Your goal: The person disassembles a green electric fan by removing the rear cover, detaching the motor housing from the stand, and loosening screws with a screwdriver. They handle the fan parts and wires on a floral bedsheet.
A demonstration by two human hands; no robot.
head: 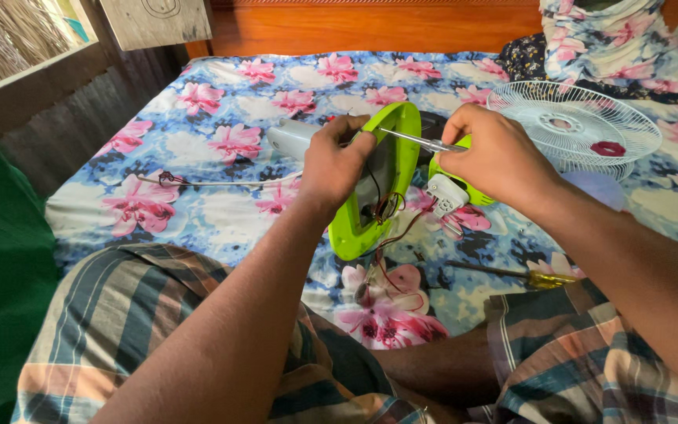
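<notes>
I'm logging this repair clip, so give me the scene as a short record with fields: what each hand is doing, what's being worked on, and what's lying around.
Setting: bed with floral sheet
Left hand: grips the rim of the green housing, held on edge
Right hand: holds a screwdriver, tip pointed into the housing
Housing: open, with loose red and dark wires hanging out
Beside right hand: white fan grille lying flat
Near right knee: yellow-handled screwdriver on the sheet
Left of housing: thin cable across the sheet
</notes>
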